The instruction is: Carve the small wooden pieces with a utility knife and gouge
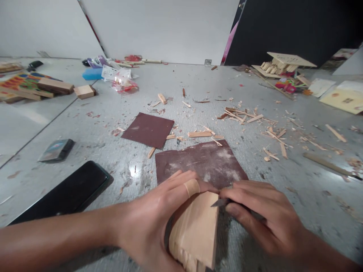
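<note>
Sandpaper (198,160) lies beyond the left hand (159,215), gripping wood (198,226); right hand (263,211) clasps blade (219,203); phone (65,192), lower left.

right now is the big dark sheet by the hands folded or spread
Spread: the sheet lies open on the table, its corners apart.

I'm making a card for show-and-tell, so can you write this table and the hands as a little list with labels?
Left hand: holds a pale wooden block
On a left finger: tan bandage
Right hand: holds a pointed blade, tip at the block
Just beyond: dusty brown sheet, smaller brown sheet
Left side: black phone
Right side: wood slivers, thin tool
</note>
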{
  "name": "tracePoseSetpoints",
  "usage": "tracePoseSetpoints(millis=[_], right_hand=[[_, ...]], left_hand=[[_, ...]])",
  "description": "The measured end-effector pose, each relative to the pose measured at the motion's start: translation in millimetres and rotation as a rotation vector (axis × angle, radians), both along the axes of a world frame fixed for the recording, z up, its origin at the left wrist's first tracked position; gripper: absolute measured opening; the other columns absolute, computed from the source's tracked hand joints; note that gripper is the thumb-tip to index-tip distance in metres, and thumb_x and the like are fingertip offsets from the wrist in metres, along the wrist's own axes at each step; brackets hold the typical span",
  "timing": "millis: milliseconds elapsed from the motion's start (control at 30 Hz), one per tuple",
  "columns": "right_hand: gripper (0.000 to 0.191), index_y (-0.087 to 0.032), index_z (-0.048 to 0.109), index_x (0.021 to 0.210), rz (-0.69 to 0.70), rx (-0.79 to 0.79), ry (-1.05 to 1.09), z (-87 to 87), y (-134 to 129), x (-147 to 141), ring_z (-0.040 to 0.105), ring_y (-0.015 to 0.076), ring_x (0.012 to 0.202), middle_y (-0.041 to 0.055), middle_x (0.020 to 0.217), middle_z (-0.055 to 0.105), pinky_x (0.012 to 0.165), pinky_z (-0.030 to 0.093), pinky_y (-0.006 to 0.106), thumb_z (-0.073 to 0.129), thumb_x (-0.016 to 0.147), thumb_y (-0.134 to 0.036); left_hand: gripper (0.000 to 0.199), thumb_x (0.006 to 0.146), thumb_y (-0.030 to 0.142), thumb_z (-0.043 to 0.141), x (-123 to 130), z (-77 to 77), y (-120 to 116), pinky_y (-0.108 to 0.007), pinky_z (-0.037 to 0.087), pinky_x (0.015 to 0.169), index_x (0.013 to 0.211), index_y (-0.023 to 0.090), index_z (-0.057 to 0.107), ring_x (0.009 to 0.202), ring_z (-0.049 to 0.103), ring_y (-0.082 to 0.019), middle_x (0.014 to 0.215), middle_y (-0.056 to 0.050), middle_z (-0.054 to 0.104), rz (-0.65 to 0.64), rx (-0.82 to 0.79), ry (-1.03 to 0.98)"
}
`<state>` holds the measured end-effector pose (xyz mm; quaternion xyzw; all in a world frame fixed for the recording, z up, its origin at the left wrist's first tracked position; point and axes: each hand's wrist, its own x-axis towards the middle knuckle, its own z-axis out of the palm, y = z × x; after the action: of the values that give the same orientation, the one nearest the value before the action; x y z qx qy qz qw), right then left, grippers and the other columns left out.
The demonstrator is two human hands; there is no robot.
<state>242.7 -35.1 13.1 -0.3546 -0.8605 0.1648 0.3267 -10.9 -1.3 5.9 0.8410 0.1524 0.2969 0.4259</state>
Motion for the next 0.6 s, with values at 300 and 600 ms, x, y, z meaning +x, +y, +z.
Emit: tracePoseSetpoints(millis=[300, 600], right_hand=[[0.015, -0.020, 0.065, 0.107, 0.059, -0.127, 0.047, -8.5, -4, 2, 0.067, 0.0157, 0.071, 0.0031, 0.087, 0.074, 0.066, 0.048, 0.028, 0.051, 0.104, -0.023], [0.025, -0.018, 0.066, 0.099, 0.159, -0.162, 0.090, -8.1, -9, -8, 0.054, 0.0139, 0.059, -0.0008, 0.068, 0.059, 0.058, 0.039, 0.029, 0.046, 0.107, -0.031]], left_hand=[[0.086, 0.061, 0.045, 0.087, -2, 3.4, 0, -0.041, 0.055, 0.094, 0.133, 0.022, 0.048, 0.108, 0.064, -0.028, 0.120, -0.010, 0.062, -0.069, -0.217, 0.050], [0.083, 0.068, 0.038, 0.089, -4, 4.9, -3, -0.030, 0.058, 0.078, 0.136, 0.028, 0.041, 0.093, 0.066, -0.021, 0.114, -0.004, 0.061, 0.030, -0.229, -0.069]])
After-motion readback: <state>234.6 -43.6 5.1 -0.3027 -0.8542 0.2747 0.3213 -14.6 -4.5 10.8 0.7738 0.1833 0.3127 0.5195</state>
